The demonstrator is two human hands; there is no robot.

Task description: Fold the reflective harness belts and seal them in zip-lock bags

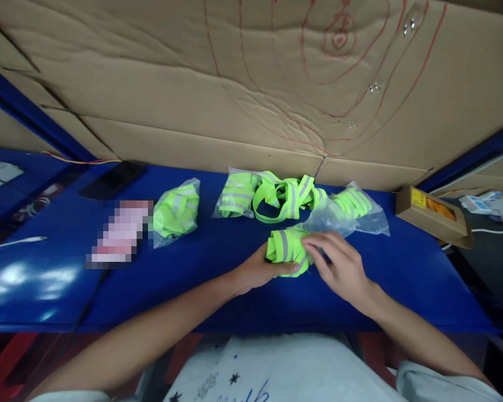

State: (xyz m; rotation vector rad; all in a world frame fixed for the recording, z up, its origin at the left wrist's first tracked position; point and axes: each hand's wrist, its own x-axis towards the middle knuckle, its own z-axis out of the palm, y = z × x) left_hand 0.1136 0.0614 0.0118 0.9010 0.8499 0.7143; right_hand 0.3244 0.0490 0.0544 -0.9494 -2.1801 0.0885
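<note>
Fluorescent yellow-green webbing with grey stripes: strap bundle [284, 245], held between both hands over the blue table [218, 254], on the near side of the loose straps [292, 201]. Left hand [256, 272]: closed around the left end and underside, thumb across the near face, gripping the bundle. Right hand [342, 263]: fingers bent, tips touching the right end; impossible to tell a firm pinch on a fold from a light touch.

Handling, as judged: probably light for its bulk, soft and pliable, hardly fragile, likely safe to squeeze. Probable weakness: layers springing open or sliding over one another, striped faces perhaps slightly slick. Best hold: broad grip around the middle, thumb pressing the outer turns flat; any free end best taken near its edge, between thumb and fingertip. Poor hold: one outer layer alone, apt to unwind.

For comparison: loose straps in an open tangle, liable to snag on one another. Similar webbing inside the left bag [176, 211], well apart, and inside the middle bag [238, 194] and right bag [352, 202], flanking the tangle. Clear film, thin and likely slippery; best taken by a gathered corner
</note>
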